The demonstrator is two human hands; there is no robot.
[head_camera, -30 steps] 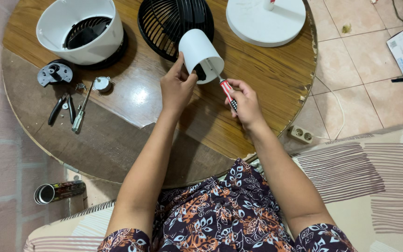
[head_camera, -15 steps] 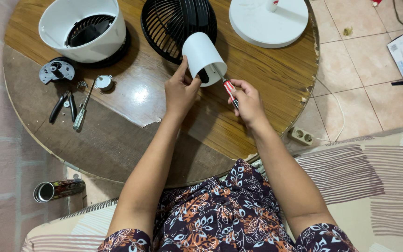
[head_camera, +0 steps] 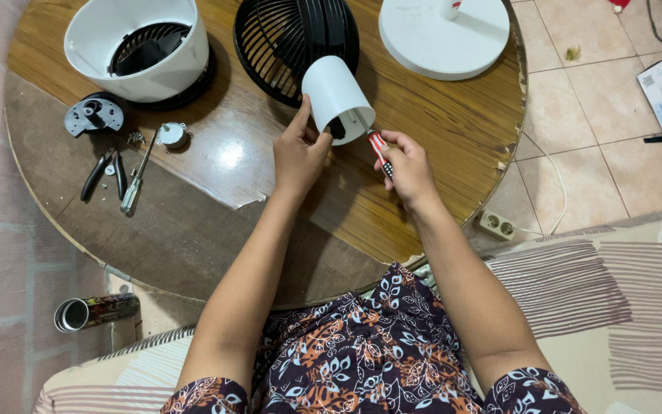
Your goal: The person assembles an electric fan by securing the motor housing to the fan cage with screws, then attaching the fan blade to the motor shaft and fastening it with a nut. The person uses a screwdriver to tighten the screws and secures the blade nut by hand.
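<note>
Head view is showing the left hand [head_camera: 297, 153] gripping a white cylindrical cover [head_camera: 336, 96] above the round wooden table [head_camera: 438, 115], tilted, just before a black fan grille [head_camera: 294, 42]. Right hand [head_camera: 408, 170] is pinching a red-handled screwdriver [head_camera: 378, 150], its tip apparently reaching inside the cover's open end.

A home: tiled floor [head_camera: 576, 107] and power strip [head_camera: 495, 223] right of the hands, striped sofa [head_camera: 614, 291] below them.
</note>
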